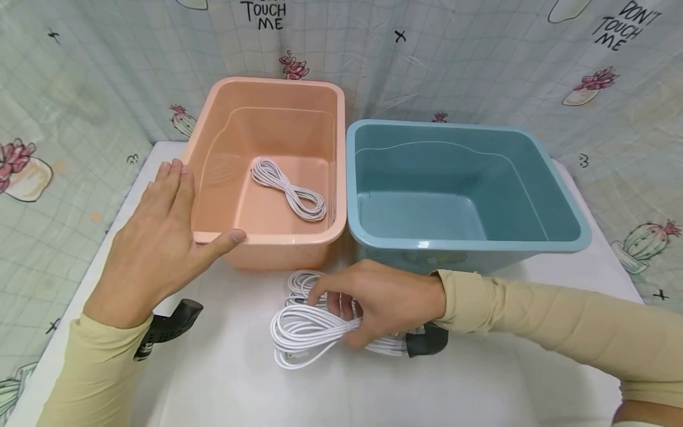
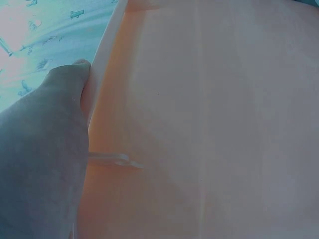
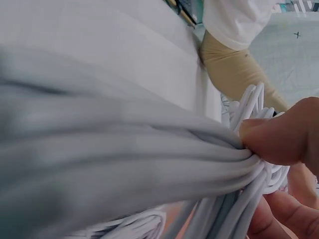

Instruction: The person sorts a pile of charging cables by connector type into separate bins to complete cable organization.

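My right fingers [image 1: 326, 285] are curling round a cable [image 1: 306, 334], closing in a pinch on its gathered middle, loops spreading out to both sides over the desk [image 1: 240, 367]. My left fingers [image 1: 183, 193] are lying straight at the peach bin's [image 1: 283, 239] left rim, thumb spread across the near one. A second cable [image 1: 290, 191] is lying inside.

The left bin [image 1: 277, 239], just beside the right bin [image 1: 480, 245], contains a cable bundle [image 1: 289, 190], with other bundles [image 1: 306, 329] before both.
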`<state>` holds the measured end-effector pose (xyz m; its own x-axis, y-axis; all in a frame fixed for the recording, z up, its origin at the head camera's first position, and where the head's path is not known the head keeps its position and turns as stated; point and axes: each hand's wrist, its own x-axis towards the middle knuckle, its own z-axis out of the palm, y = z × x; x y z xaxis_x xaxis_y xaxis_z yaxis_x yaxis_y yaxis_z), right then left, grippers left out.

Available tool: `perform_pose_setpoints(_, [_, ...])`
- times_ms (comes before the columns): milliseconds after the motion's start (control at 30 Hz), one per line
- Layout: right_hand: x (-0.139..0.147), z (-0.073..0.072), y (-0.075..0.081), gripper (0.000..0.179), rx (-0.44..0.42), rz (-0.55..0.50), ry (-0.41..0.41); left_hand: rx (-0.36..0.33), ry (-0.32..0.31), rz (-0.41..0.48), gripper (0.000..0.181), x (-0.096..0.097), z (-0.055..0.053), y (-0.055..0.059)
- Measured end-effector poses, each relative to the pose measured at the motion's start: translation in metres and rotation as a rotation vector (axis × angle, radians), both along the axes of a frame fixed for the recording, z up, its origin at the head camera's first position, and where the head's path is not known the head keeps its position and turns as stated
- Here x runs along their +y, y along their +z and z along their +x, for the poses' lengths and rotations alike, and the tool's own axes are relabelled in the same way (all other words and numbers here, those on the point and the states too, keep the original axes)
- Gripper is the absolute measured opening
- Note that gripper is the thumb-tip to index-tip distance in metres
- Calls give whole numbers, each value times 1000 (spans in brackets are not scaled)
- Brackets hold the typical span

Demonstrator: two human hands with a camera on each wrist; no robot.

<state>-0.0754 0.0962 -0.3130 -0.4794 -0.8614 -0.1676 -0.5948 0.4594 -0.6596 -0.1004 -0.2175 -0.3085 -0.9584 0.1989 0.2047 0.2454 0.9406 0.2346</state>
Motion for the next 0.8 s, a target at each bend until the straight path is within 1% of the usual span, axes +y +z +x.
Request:
perform_pose_setpoints(267, [-1, 0, 16, 54, 31, -46, -23, 4, 0, 4, 111, 0, -1, 0])
perform_pose_setpoints(500, [-3, -2, 30, 53, -1, -47, -51, -8, 6, 8, 110, 0, -1, -1])
perform_pose_setpoints(633, [-2, -4, 34, 51, 4, -68, -58, -12, 7, 5, 110, 0, -1, -1])
perform_pose_setpoints(800, [-1, -6, 39, 48, -15, -100, -71, -4, 1, -2, 110, 0, -2, -1])
